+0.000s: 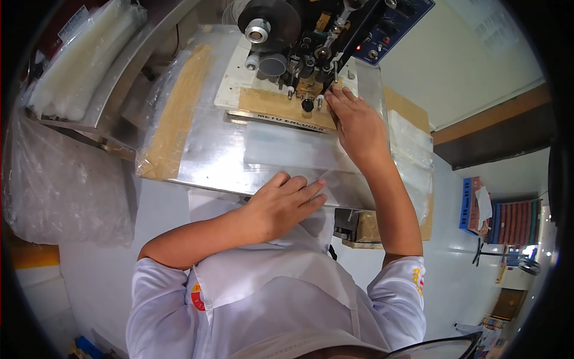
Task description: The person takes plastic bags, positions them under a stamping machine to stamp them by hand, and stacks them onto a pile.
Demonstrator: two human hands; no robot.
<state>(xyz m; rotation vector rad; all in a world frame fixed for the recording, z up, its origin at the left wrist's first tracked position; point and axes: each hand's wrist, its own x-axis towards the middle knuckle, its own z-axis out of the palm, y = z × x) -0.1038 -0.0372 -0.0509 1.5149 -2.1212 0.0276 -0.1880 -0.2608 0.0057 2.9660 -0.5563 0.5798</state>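
A coding machine with a black reel and a tan taped front edge stands on a metal table. Clear plastic film lies flat below the machine's front edge. My right hand rests at the machine's right front corner, fingers extended beside its small knobs, holding nothing that I can see. Near the table's front edge, my left hand is palm down with its fingers apart and nothing in it, just below the film.
Stacked clear plastic lies on a metal shelf at the upper left, with a large plastic bag hanging below. More plastic packs lie on cardboard right of my right arm. A blue control panel is behind the machine.
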